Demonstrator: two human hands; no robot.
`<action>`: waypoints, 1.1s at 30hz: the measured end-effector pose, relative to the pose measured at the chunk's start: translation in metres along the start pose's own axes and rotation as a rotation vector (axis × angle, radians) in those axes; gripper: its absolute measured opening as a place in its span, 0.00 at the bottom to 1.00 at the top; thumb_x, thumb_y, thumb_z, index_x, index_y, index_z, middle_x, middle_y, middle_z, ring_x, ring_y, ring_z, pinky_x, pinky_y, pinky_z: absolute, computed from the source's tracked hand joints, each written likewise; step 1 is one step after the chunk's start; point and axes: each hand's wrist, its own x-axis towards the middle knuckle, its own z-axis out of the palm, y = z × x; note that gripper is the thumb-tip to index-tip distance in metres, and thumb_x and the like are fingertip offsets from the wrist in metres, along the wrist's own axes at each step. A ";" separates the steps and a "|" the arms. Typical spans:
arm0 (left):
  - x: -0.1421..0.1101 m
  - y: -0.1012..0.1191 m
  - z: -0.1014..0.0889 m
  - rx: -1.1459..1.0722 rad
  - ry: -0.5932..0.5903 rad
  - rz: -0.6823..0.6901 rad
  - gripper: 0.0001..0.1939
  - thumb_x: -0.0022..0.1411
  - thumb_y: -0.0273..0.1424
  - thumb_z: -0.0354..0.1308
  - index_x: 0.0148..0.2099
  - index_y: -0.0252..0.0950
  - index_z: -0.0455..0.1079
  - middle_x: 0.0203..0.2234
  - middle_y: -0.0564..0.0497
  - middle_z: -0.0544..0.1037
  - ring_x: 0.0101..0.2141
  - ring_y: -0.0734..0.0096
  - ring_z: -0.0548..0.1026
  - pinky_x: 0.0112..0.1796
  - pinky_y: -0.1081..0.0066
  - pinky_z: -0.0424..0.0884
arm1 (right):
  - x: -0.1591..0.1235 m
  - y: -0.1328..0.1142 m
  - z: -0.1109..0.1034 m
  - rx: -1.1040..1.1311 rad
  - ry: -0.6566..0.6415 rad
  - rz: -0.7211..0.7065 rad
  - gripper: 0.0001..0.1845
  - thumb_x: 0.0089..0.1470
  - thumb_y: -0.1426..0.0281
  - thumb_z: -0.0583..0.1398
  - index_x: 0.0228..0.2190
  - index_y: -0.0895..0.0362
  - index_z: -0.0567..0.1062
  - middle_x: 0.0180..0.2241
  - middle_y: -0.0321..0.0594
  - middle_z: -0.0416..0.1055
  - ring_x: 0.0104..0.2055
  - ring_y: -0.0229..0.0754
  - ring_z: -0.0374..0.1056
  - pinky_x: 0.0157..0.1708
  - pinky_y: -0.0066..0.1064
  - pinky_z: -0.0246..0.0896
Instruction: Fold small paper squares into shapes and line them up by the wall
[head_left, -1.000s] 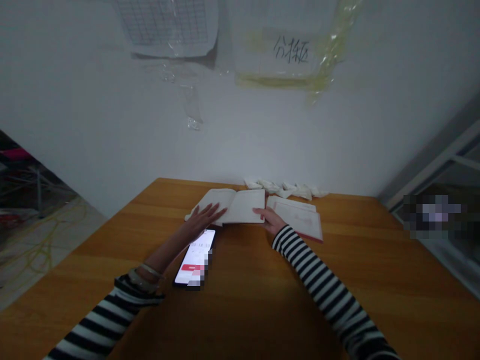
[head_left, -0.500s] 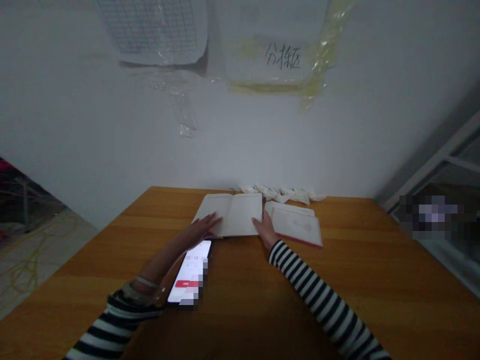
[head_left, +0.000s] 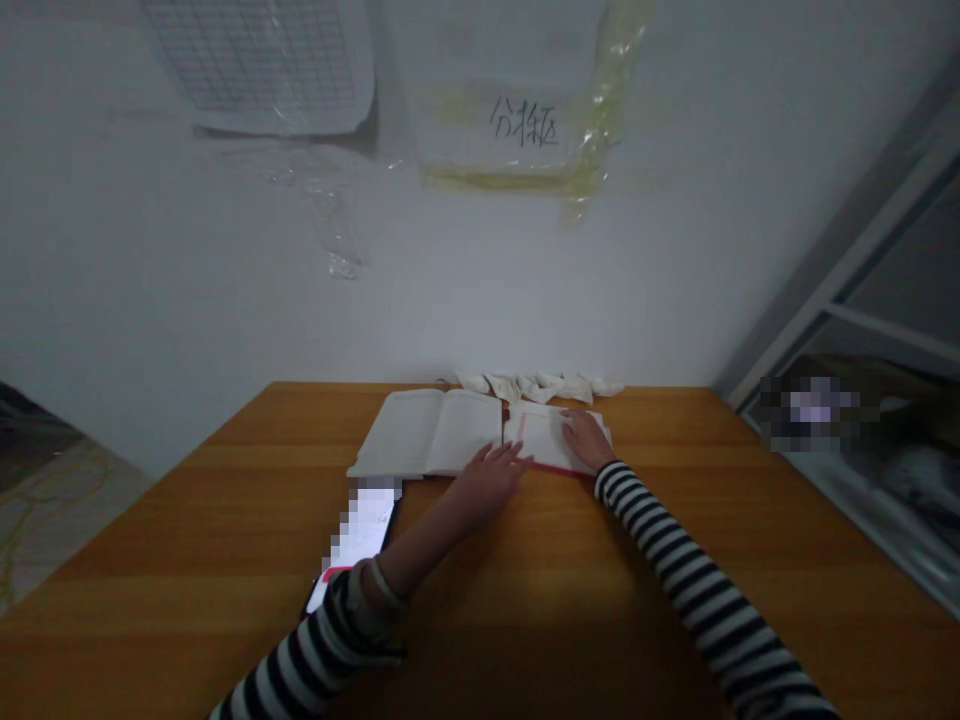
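An open notebook [head_left: 405,435] with blank-looking pages lies towards the back of the table. Just right of it is a flat, pale sheet or booklet with a red edge [head_left: 540,440]. My right hand [head_left: 589,438] rests on the right part of that red-edged sheet; its fingers are bent over the surface, and whether they pinch it is hard to see. My left hand [head_left: 495,475] has its fingers stretched out, near the notebook's lower right corner and the left edge of the red-edged sheet.
A phone [head_left: 364,525] with a lit screen lies left, partly behind my left forearm. Crumpled white tissues [head_left: 536,386] line the back edge against the wall [head_left: 465,300]. Taped papers hang above. A metal-framed rack [head_left: 862,310] stands right of the wooden table [head_left: 562,620].
My left hand has moved right, off the notebook's left page. My right hand has left the notebook's right edge and lies on the red-edged sheet. The view has shifted slightly right.
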 end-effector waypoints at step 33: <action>0.108 -0.115 0.019 0.028 0.250 -0.456 0.20 0.71 0.27 0.48 0.62 0.28 0.62 0.64 0.30 0.63 0.65 0.49 0.61 0.61 0.49 0.58 | 0.094 -0.055 0.045 -0.306 -0.045 -0.129 0.16 0.63 0.74 0.56 0.51 0.57 0.76 0.51 0.45 0.76 0.54 0.44 0.70 0.54 0.32 0.59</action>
